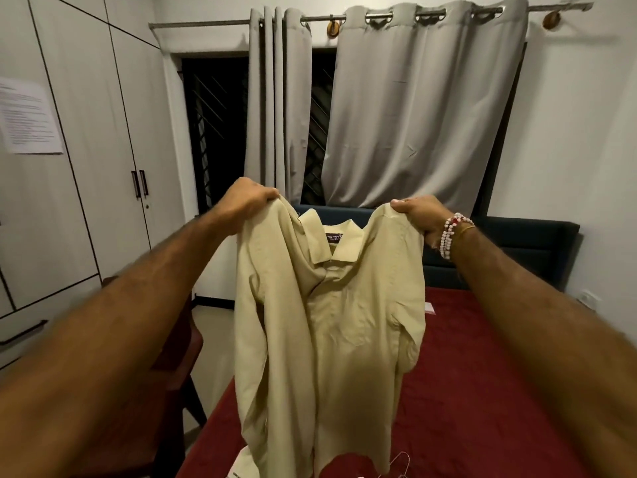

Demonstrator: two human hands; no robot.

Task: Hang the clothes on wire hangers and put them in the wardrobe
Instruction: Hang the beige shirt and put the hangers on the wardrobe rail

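Note:
A beige collared shirt [331,326] hangs in the air in front of me, front facing me, collar up with a dark label inside. My left hand [250,198] is shut on its left shoulder and my right hand [418,215] is shut on its right shoulder. The shirt's hem reaches down to the red bed [482,391]. A wire hanger [396,465] lies on the bed just below the shirt, only partly visible at the bottom edge. The wardrobe [86,167] stands at the left with its doors shut.
A dark blue headboard [510,250] backs the bed. Grey curtains [413,115] cover a dark window behind. A dark wooden chair [172,374] stands between the bed and wardrobe. A printed sheet [29,119] is stuck on a wardrobe door.

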